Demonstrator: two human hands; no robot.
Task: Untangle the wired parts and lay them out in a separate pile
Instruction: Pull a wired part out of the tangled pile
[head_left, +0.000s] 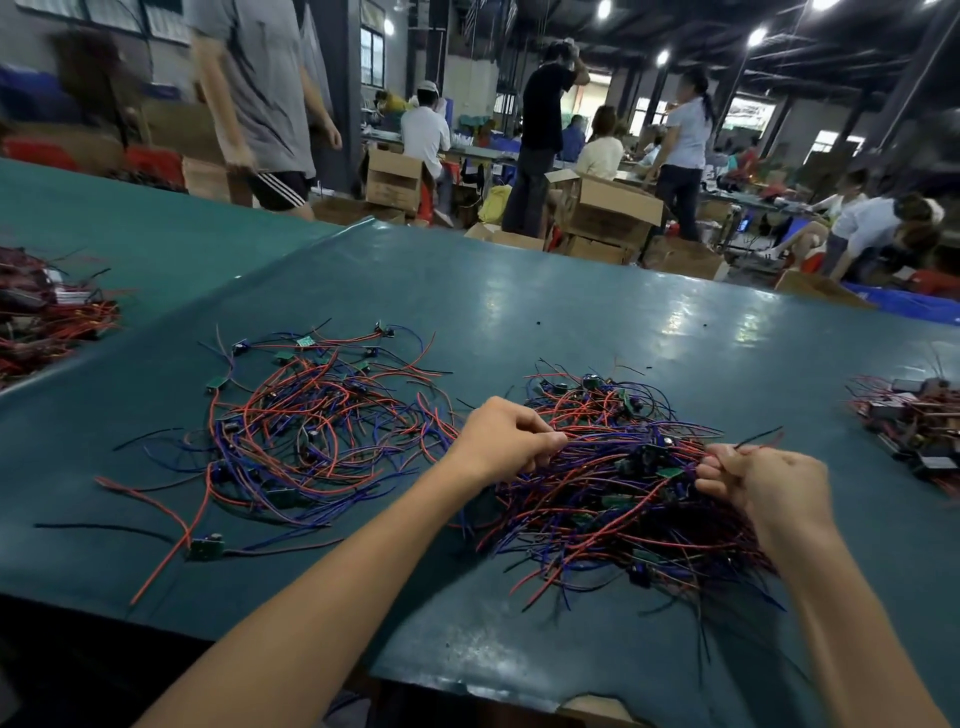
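**Two grips in the tangle, laid-out pile to its left**

The left grip (506, 441) sits in the middle of the frame. Its fingers are curled and pinch a few strands at the upper left edge of the tangled heap (613, 509). The right grip (763, 483), at centre right, is curled round wires at the heap's right edge, and a black end and a red end stick out above its knuckles. Both forearms reach in from the bottom of the frame.

The tangled heap lies between and below the two grips. It is a dense mat of thin red, blue-violet and black wires, with small green circuit boards and dark components caught in it.

To its left, left of centre, lies the laid-out pile (311, 431). It has the same wires and boards, but they are spread looser and flatter in wide loops. The edges of the two come close near the left grip.

A single part (205, 545), a green board with red, blue and black leads, lies apart at lower left.

All of this rests on a dark green bench (519, 312). A third heap (41, 317) lies at the left edge and a fourth heap (914, 421) at the right edge, making four heaps in all.

Across the top of the frame are cardboard boxes (608, 208) and several people (260, 78), some standing and some seated.
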